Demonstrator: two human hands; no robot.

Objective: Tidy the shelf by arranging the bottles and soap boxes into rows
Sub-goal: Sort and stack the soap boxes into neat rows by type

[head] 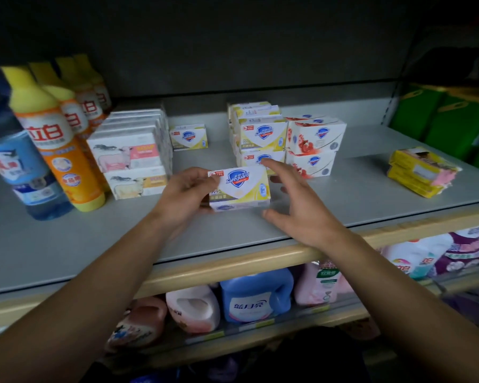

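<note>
Left hand (187, 193) pinching the left end of a glossy yellow-white soap box (239, 187), held just over the grey shelf (67, 244), right hand (296, 201) fingers spread wide beside its right end, stacked cardboard boxes (262, 134) just beyond, plastic bottles (58, 139) far left

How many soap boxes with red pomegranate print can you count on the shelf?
2, stacked right of the yellow Safeguard stack: top box, bottom box. More may be hidden behind them.
</note>
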